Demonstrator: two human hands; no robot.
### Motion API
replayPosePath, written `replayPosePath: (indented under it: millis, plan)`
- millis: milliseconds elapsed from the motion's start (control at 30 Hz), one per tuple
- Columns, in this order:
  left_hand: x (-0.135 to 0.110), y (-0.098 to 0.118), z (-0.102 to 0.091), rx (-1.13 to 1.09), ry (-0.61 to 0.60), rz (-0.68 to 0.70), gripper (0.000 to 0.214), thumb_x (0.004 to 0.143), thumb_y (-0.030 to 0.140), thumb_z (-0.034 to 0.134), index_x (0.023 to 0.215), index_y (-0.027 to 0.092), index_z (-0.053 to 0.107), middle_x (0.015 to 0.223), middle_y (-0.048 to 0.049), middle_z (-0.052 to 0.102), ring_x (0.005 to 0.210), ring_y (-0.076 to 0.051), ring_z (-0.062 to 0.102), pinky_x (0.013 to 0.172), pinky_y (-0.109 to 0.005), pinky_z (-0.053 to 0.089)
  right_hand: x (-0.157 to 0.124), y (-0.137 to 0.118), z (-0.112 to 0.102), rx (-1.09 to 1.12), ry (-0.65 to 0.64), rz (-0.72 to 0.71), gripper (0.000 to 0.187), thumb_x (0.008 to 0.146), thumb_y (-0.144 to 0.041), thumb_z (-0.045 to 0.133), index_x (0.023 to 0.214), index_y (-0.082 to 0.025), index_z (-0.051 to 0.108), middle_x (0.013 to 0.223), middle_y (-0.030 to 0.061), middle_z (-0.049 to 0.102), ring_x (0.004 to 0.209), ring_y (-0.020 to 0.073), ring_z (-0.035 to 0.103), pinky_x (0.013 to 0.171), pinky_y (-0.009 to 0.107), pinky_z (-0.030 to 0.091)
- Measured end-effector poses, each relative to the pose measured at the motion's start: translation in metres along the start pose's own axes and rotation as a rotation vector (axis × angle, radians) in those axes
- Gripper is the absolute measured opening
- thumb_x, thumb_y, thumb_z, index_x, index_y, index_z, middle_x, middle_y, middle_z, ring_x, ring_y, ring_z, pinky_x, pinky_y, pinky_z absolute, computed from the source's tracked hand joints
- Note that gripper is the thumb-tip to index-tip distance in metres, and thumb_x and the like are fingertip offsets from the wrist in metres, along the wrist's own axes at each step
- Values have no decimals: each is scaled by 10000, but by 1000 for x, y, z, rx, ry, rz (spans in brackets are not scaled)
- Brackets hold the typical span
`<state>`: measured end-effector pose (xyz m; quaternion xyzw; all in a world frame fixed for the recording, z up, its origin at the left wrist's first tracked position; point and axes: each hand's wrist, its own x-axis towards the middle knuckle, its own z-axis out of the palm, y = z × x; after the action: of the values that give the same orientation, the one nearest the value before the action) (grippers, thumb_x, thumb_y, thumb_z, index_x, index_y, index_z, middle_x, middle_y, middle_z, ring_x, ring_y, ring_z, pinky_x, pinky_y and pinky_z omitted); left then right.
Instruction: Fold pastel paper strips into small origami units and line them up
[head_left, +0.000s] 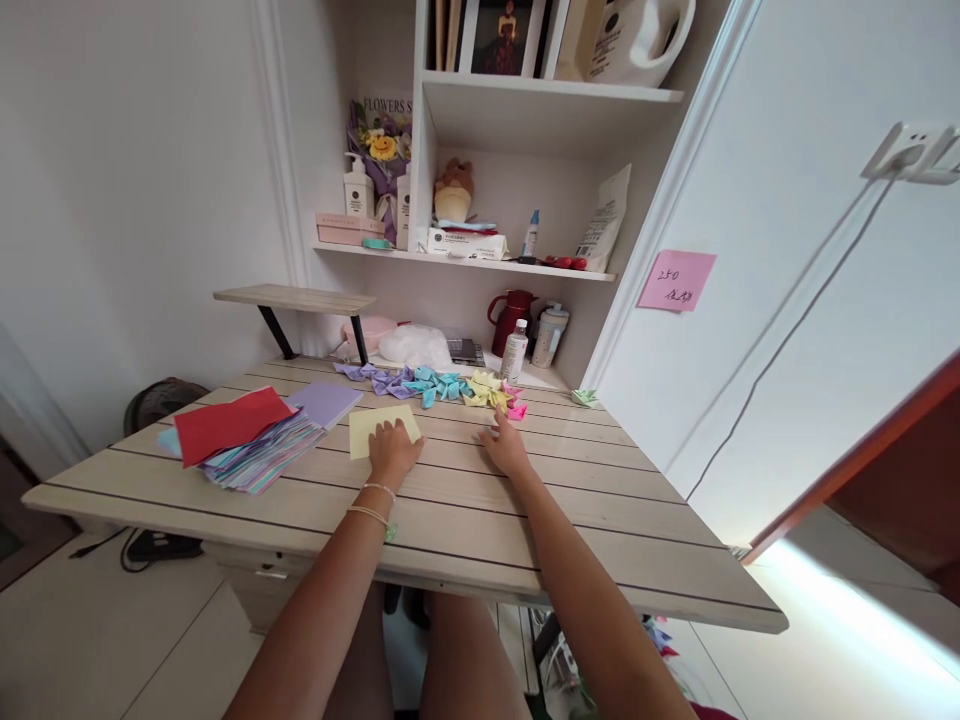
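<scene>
My left hand [394, 452] lies over a square sheet of pale yellow paper [362, 432], its fingers spread on the sheet's right part. To its right, my right hand [507, 446] is just above or on the desk, fingers apart, with nothing visible in them. Its fingertips are close to yellow folded paper pieces [486, 388] and a bright pink folded piece [517, 411]. The row of folded paper continues leftward with blue pieces [439, 385] and purple pieces [386, 380]. A single green folded piece [584, 397] lies apart at the right.
A fanned stack of coloured paper [262, 450], topped by a red sheet [232, 424], lies left on the wooden desk [600, 520]. A bottle [514, 352], a red jug [513, 318] and a tumbler [550, 335] stand behind. A small raised shelf [294, 297] is at the back left.
</scene>
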<state>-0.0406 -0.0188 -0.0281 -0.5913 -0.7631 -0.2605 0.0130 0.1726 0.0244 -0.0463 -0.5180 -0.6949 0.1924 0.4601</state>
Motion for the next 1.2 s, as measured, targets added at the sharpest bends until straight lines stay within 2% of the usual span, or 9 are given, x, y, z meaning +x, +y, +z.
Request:
replayPosePath:
  millis: [167,333,533,667,733,833,900,1033,1200]
  plan:
    - [0,0,0,25,-14,18,308,724,403,555,891,167,663,905,-184,645,921,-311,569,717,-351,397,-8,-5,1,9,10,-9,628,715,-233,578,1305,-187,369,1156,132,555,895,207,597,795,342,460]
    - [0,-4,1,-80,20,-20,228,751,290,536,891,158,658,853,-183,655,860,-310,596,695,-352,406,-14,-9,3,13,-39,-22,503,726,-224,566,1218,-185,473,1013,92,621,801,173,602,776,331,467]
    - [3,6,-3,-788,149,68,271,705,157,586,969,182,643,907,-121,670,917,-268,591,808,-329,411,-16,-14,6,147,-46,4,507,700,-277,612,1187,-189,498,980,84,634,775,165,607,777,344,474]
    - [2,23,-1,-1268,-18,17,324,600,296,715,874,137,651,876,-101,687,780,-219,627,737,-325,469,-15,-23,0,453,-49,99,651,624,-381,690,1211,-198,476,1065,100,615,871,200,606,764,353,488]
    - [1,27,2,-1426,-104,-59,396,554,333,746,873,122,643,832,-98,693,714,-201,635,704,-334,487,-14,-26,-4,598,-129,117,581,612,-425,694,1118,-175,558,1019,100,639,869,216,607,741,343,493]
    - [1,26,5,-1491,-141,-130,422,532,343,763,862,111,638,803,-91,695,704,-191,642,691,-324,500,-13,-25,-8,623,-218,153,442,615,-487,668,874,-129,655,841,84,674,758,218,614,672,331,492]
    - [1,24,7,-1487,-188,-130,409,546,332,761,860,104,631,785,-91,694,703,-187,645,677,-310,507,-13,-24,-9,554,-162,154,429,639,-509,633,818,-120,660,763,68,666,697,207,603,629,321,485]
    - [2,21,9,-1437,-240,-191,412,580,254,750,932,118,583,737,-73,677,607,-146,633,542,-248,508,-13,-25,-14,471,-71,65,520,721,-477,557,1114,-137,567,755,44,645,671,178,592,604,296,484]
    - [6,17,10,-1425,-210,-383,323,647,172,667,952,141,562,696,-32,639,501,-84,588,457,-170,460,-16,-32,-24,344,-319,-139,802,555,-309,740,1285,-223,418,1009,61,617,791,181,604,652,280,496]
